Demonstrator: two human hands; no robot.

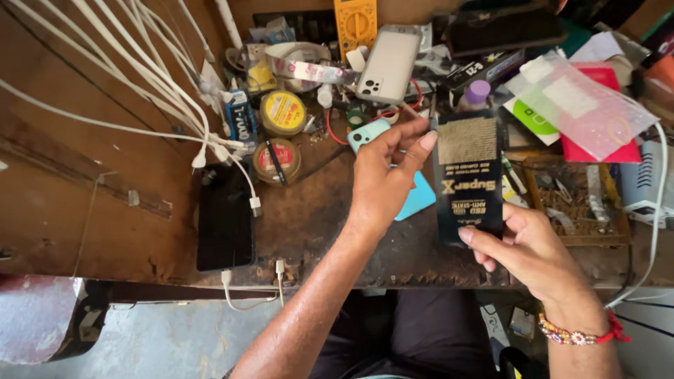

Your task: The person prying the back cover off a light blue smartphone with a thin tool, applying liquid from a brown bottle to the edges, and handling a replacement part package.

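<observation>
I see my right hand [523, 245] pinching the lower end of a dark flat packet [469, 175], its long axis running away from me. My left hand [382, 179] grips a teal phone [414, 193] just left of it, fingertips touching the packet's upper corner, above the cluttered tabletop [309, 210].

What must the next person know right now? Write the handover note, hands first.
Left hand: fingertips pinch the top left edge of the dark packet.
Right hand: grip on the packet's bottom edge, thumb on its face.
The packet is held flat above the workbench. The teal phone sits under the left hand, back up; I cannot tell whether it lies on the bench or is held.
A black phone lies to the left with a white cable on it.
Done: the packet is lifted in both hands.
Left: no tear or opening shows on the packet.
</observation>
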